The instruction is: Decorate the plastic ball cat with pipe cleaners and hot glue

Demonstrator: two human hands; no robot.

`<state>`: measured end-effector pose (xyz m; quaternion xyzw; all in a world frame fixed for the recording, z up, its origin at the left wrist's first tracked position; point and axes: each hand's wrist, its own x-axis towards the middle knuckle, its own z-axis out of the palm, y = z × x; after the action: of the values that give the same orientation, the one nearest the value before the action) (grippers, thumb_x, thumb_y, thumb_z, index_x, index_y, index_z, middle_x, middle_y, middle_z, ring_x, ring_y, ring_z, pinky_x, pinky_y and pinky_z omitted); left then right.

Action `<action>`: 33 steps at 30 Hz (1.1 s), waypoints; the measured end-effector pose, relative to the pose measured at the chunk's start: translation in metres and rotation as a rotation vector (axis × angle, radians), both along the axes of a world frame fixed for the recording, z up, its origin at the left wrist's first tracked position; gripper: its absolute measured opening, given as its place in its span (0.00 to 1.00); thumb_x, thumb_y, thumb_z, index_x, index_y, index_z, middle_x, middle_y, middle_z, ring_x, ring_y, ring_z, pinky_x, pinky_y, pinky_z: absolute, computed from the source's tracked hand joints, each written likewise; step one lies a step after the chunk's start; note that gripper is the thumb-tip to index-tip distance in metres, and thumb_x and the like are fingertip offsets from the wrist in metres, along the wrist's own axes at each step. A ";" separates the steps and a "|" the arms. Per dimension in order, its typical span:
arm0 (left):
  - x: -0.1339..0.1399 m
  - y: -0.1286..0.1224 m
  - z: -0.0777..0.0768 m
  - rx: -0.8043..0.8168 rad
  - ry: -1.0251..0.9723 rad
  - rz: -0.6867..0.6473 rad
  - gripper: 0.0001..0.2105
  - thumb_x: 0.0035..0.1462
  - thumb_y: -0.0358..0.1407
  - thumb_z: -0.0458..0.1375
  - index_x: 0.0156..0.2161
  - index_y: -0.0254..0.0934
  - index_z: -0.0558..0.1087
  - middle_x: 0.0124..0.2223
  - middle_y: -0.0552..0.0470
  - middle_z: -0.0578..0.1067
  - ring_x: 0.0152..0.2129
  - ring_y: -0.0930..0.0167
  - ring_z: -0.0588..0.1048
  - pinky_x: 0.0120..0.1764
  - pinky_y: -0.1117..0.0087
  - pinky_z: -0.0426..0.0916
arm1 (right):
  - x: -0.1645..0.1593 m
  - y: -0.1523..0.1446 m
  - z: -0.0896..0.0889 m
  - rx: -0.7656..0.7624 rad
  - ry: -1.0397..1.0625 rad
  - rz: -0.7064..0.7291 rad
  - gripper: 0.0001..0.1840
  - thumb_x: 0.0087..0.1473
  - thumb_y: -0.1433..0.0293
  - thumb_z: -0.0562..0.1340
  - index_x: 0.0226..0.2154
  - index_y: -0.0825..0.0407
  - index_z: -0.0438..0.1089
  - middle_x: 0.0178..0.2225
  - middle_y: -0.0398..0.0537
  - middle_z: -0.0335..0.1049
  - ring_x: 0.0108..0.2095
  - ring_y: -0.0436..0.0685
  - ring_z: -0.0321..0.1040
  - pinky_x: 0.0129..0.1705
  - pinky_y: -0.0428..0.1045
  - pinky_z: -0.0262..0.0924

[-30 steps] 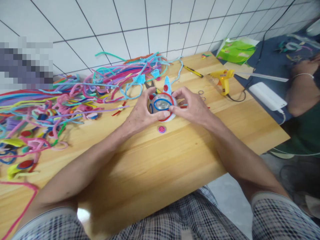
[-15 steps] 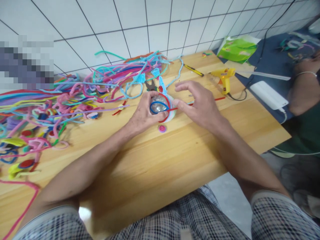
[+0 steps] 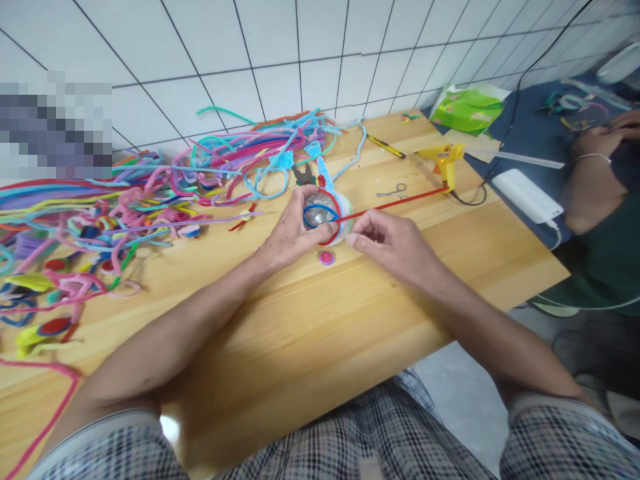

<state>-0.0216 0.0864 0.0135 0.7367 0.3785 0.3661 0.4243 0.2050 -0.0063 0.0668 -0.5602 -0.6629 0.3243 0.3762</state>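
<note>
Evidently the round craft piece (image 3: 317, 217), between our hands over the wooden table (image 3: 280, 333), was only partly made up: a red ring (image 3: 336, 202) already edged its face and a blue loop (image 3: 320, 206) lay within, while a long red pipe cleaner (image 3: 395, 204) stuck out loose from its right side toward the glue gun (image 3: 447, 160), a length we judged not yet worked in. Our forearms reached forward and converged. Our left hand (image 3: 287, 230) clasped the piece, thumb across the ring. Our right hand (image 3: 397, 243) curled just beside it, thumb and fingers narrowly spaced; we couldn't tell whether they pinched anything.
</note>
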 end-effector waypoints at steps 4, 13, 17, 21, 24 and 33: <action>-0.002 0.002 -0.002 0.096 0.102 0.035 0.42 0.52 0.54 0.73 0.69 0.42 0.68 0.69 0.39 0.75 0.69 0.46 0.71 0.74 0.41 0.63 | -0.002 0.019 -0.040 -0.135 0.273 -0.100 0.22 0.55 0.48 0.75 0.35 0.47 0.73 0.30 0.40 0.76 0.31 0.53 0.69 0.33 0.50 0.62; -0.003 -0.001 -0.010 0.015 0.026 0.045 0.38 0.54 0.53 0.75 0.65 0.46 0.70 0.65 0.42 0.77 0.67 0.45 0.73 0.75 0.34 0.60 | -0.017 0.019 -0.047 -0.005 0.496 -0.154 0.29 0.51 0.42 0.79 0.39 0.44 0.71 0.33 0.39 0.73 0.35 0.55 0.70 0.40 0.52 0.69; -0.005 -0.003 -0.009 0.001 0.031 0.031 0.38 0.56 0.55 0.75 0.66 0.46 0.69 0.64 0.42 0.78 0.68 0.44 0.72 0.75 0.34 0.60 | -0.019 0.021 -0.048 -0.001 0.450 -0.127 0.23 0.54 0.47 0.76 0.37 0.44 0.72 0.32 0.40 0.73 0.34 0.55 0.70 0.38 0.53 0.70; -0.006 -0.003 -0.008 0.007 0.011 0.047 0.38 0.54 0.54 0.76 0.66 0.46 0.70 0.65 0.42 0.78 0.69 0.44 0.71 0.75 0.37 0.61 | -0.020 0.022 -0.050 0.006 0.446 -0.147 0.18 0.54 0.51 0.75 0.36 0.44 0.73 0.30 0.39 0.72 0.32 0.55 0.69 0.37 0.53 0.70; -0.004 -0.004 -0.007 0.021 0.032 0.061 0.39 0.55 0.54 0.75 0.66 0.44 0.69 0.67 0.41 0.76 0.68 0.44 0.72 0.74 0.39 0.63 | -0.021 0.021 -0.050 0.016 0.425 -0.150 0.16 0.55 0.53 0.74 0.36 0.44 0.72 0.29 0.38 0.71 0.31 0.54 0.68 0.35 0.52 0.68; -0.001 -0.005 -0.007 0.039 0.027 0.087 0.37 0.54 0.50 0.76 0.64 0.43 0.69 0.63 0.42 0.78 0.63 0.50 0.77 0.68 0.45 0.71 | -0.023 0.017 -0.045 0.052 0.333 -0.142 0.13 0.58 0.55 0.72 0.37 0.45 0.74 0.30 0.40 0.74 0.30 0.54 0.69 0.34 0.51 0.67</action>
<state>-0.0227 0.0813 0.0061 0.7327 0.4087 0.3813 0.3883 0.1820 0.0103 0.0216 -0.5343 -0.5582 0.3679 0.5173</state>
